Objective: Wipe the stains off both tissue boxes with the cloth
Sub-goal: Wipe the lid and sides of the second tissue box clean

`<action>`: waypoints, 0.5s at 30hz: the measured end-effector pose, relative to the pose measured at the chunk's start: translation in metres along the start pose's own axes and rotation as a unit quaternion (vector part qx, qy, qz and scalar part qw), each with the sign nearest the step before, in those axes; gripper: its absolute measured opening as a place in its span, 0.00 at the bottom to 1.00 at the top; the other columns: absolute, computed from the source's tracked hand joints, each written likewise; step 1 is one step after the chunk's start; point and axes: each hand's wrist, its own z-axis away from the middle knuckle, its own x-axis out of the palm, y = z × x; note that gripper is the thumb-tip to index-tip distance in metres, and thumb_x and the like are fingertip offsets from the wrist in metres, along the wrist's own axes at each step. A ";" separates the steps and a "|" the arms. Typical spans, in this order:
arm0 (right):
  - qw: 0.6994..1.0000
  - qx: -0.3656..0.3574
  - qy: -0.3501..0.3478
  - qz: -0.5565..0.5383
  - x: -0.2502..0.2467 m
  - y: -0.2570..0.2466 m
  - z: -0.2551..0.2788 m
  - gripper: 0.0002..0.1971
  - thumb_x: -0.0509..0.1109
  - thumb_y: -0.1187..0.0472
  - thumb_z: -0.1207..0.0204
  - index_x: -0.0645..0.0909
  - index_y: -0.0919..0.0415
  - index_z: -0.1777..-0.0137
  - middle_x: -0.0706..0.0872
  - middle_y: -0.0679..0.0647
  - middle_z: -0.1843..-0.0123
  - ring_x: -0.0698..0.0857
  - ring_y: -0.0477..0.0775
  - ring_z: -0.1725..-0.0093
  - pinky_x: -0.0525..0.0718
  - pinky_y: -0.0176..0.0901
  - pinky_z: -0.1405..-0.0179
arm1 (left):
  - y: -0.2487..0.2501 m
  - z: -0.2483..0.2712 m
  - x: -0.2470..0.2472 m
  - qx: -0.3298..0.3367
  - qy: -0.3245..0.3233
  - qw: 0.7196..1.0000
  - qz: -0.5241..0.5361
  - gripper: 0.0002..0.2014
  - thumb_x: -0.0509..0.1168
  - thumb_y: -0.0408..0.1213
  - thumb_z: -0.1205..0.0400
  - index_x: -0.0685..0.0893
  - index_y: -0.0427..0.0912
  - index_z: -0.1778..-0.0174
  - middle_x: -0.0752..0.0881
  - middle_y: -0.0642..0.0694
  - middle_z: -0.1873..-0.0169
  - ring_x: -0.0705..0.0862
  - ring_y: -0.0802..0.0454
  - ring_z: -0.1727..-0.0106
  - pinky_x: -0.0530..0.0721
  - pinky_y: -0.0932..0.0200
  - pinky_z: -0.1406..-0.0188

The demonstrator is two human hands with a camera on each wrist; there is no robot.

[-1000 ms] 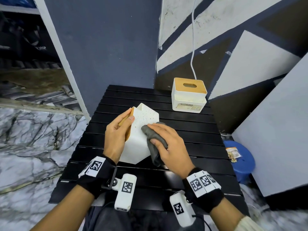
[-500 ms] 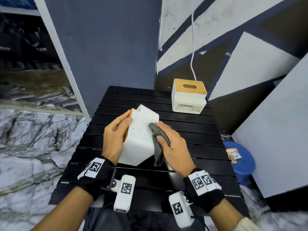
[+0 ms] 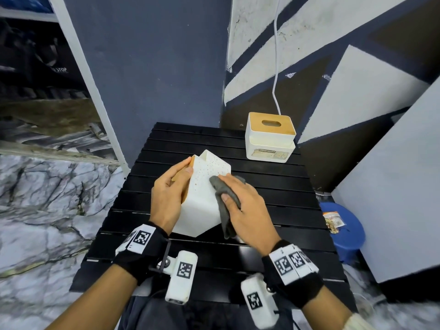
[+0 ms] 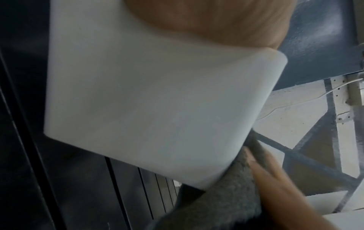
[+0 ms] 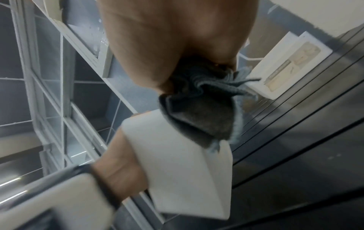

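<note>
A white tissue box (image 3: 202, 198) with a wooden lid is tipped on its side over the black slatted table (image 3: 273, 186). Dark specks dot its upper face. My left hand (image 3: 169, 194) grips it at the lid end. My right hand (image 3: 240, 206) holds a grey cloth (image 3: 225, 196) and presses it on the speckled face near the box's right edge. The same box (image 4: 147, 101) fills the left wrist view, with the cloth (image 4: 222, 202) at its corner. The right wrist view shows the cloth (image 5: 204, 112) bunched against the box (image 5: 183, 163). A second tissue box (image 3: 270, 139) stands upright at the table's far right.
A white cable (image 3: 276, 67) hangs down the painted wall behind the second box. A blue stool (image 3: 342, 229) with a snack packet stands right of the table. A grey wall corner (image 3: 147, 67) rises behind the table's far edge.
My right hand has slid the cloth up and back along the box's speckled face. The left hand has kept its hold on the box.
</note>
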 end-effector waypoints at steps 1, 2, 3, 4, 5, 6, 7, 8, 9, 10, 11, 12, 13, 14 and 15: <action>1.000 -0.014 0.002 0.012 0.002 -0.004 0.007 0.21 0.63 0.61 0.18 0.73 0.49 0.25 0.74 0.41 0.26 0.63 0.32 0.28 0.61 0.44 0.20 | -0.001 -0.001 0.000 0.003 -0.001 1.000 -0.001 0.15 0.69 0.43 0.17 0.89 0.50 0.34 0.93 0.50 0.44 0.90 0.50 0.38 0.83 0.45 0.32; 0.999 -0.038 0.004 0.028 0.005 -0.009 0.014 0.21 0.62 0.59 0.18 0.72 0.48 0.25 0.74 0.42 0.24 0.63 0.32 0.27 0.59 0.42 0.20 | 0.000 -0.001 0.000 0.008 -0.001 1.000 -0.004 0.14 0.69 0.43 0.16 0.89 0.51 0.35 0.93 0.52 0.44 0.90 0.52 0.39 0.84 0.46 0.32; 0.997 -0.066 0.004 0.045 0.008 -0.016 0.018 0.21 0.61 0.58 0.18 0.72 0.48 0.25 0.74 0.43 0.24 0.63 0.33 0.25 0.57 0.40 0.20 | 0.000 0.000 0.001 0.014 -0.002 1.000 -0.007 0.13 0.69 0.42 0.15 0.89 0.52 0.36 0.93 0.53 0.46 0.89 0.53 0.42 0.84 0.48 0.33; 0.994 -0.091 0.004 0.060 0.011 -0.021 0.018 0.21 0.60 0.57 0.18 0.72 0.49 0.25 0.74 0.44 0.24 0.64 0.35 0.24 0.55 0.39 0.20 | 0.000 0.000 0.002 0.018 -0.005 1.000 -0.012 0.12 0.68 0.42 0.15 0.90 0.53 0.36 0.93 0.54 0.48 0.88 0.54 0.45 0.83 0.49 0.36; 0.992 -0.105 0.004 0.065 0.012 -0.024 0.014 0.21 0.60 0.57 0.18 0.73 0.49 0.26 0.75 0.45 0.24 0.66 0.38 0.23 0.56 0.38 0.21 | -0.001 0.000 0.003 0.020 -0.009 1.000 -0.015 0.12 0.68 0.42 0.15 0.90 0.54 0.36 0.92 0.54 0.50 0.86 0.53 0.47 0.82 0.48 0.38; 0.992 -0.109 0.005 0.060 0.012 -0.025 0.008 0.20 0.61 0.57 0.19 0.73 0.49 0.26 0.76 0.45 0.25 0.68 0.40 0.24 0.58 0.39 0.21 | 0.000 0.001 0.003 0.019 -0.014 1.000 -0.017 0.12 0.68 0.43 0.15 0.90 0.55 0.37 0.92 0.53 0.51 0.84 0.52 0.48 0.82 0.47 0.39; 0.993 -0.106 0.007 0.049 0.012 -0.023 0.002 0.20 0.61 0.58 0.19 0.74 0.50 0.27 0.77 0.45 0.26 0.69 0.41 0.25 0.61 0.42 0.22 | 0.001 0.001 0.004 0.020 -0.017 0.999 -0.019 0.13 0.68 0.45 0.17 0.90 0.57 0.37 0.91 0.51 0.52 0.83 0.51 0.48 0.82 0.47 0.40; 0.994 -0.100 0.009 0.035 0.011 -0.020 -0.004 0.20 0.62 0.59 0.19 0.74 0.50 0.27 0.78 0.45 0.27 0.70 0.41 0.26 0.63 0.45 0.23 | 0.002 0.001 0.004 0.020 -0.018 0.999 -0.024 0.14 0.69 0.49 0.19 0.90 0.59 0.38 0.90 0.51 0.52 0.84 0.51 0.48 0.81 0.48 0.40; 0.996 -0.090 0.012 0.023 0.009 -0.017 -0.008 0.20 0.62 0.59 0.19 0.74 0.50 0.27 0.79 0.45 0.28 0.70 0.40 0.26 0.65 0.47 0.24 | 0.002 0.001 0.004 0.020 -0.020 0.999 -0.028 0.15 0.68 0.52 0.21 0.90 0.61 0.39 0.91 0.52 0.50 0.85 0.51 0.47 0.82 0.48 0.39; 0.997 -0.078 0.016 0.015 0.008 -0.013 -0.009 0.20 0.63 0.59 0.19 0.75 0.49 0.27 0.79 0.45 0.28 0.69 0.38 0.27 0.66 0.48 0.24 | 0.002 0.000 0.005 0.020 -0.020 0.999 -0.033 0.15 0.68 0.54 0.21 0.90 0.63 0.40 0.91 0.53 0.48 0.86 0.52 0.45 0.83 0.47 0.37; 0.998 -0.067 0.020 0.010 0.007 -0.011 -0.007 0.20 0.63 0.59 0.19 0.75 0.49 0.27 0.78 0.44 0.27 0.68 0.34 0.28 0.67 0.48 0.24 | 0.001 0.000 0.005 0.021 -0.019 0.999 -0.036 0.14 0.68 0.53 0.20 0.90 0.63 0.40 0.92 0.54 0.47 0.87 0.53 0.44 0.83 0.46 0.35; 0.998 -0.060 0.023 0.011 0.006 -0.011 -0.002 0.20 0.63 0.59 0.19 0.74 0.49 0.27 0.78 0.44 0.27 0.66 0.31 0.29 0.66 0.48 0.24 | 0.001 0.000 0.006 0.022 -0.018 0.999 -0.038 0.13 0.68 0.52 0.19 0.90 0.63 0.40 0.92 0.54 0.47 0.88 0.54 0.43 0.84 0.46 0.35; 0.998 -0.062 0.022 0.015 0.007 -0.013 0.003 0.21 0.63 0.58 0.19 0.74 0.49 0.26 0.77 0.43 0.26 0.64 0.28 0.29 0.65 0.47 0.23 | 0.000 0.001 0.007 0.023 -0.016 0.999 -0.036 0.12 0.68 0.50 0.17 0.90 0.62 0.40 0.93 0.53 0.48 0.88 0.54 0.44 0.84 0.48 0.36; 0.997 -0.073 0.019 0.022 0.008 -0.017 0.009 0.21 0.62 0.58 0.18 0.73 0.49 0.26 0.76 0.43 0.25 0.62 0.27 0.28 0.63 0.46 0.22 | -0.001 0.001 0.007 0.023 -0.013 0.999 -0.034 0.12 0.68 0.49 0.16 0.90 0.60 0.39 0.93 0.54 0.48 0.89 0.54 0.44 0.86 0.51 0.39; 0.995 -0.091 0.015 0.031 0.010 -0.022 0.014 0.21 0.62 0.57 0.18 0.73 0.49 0.26 0.76 0.43 0.25 0.61 0.27 0.27 0.61 0.43 0.21 | 0.000 0.001 0.008 0.023 -0.012 0.999 -0.029 0.12 0.68 0.46 0.15 0.90 0.56 0.37 0.93 0.55 0.47 0.90 0.54 0.44 0.87 0.56 0.43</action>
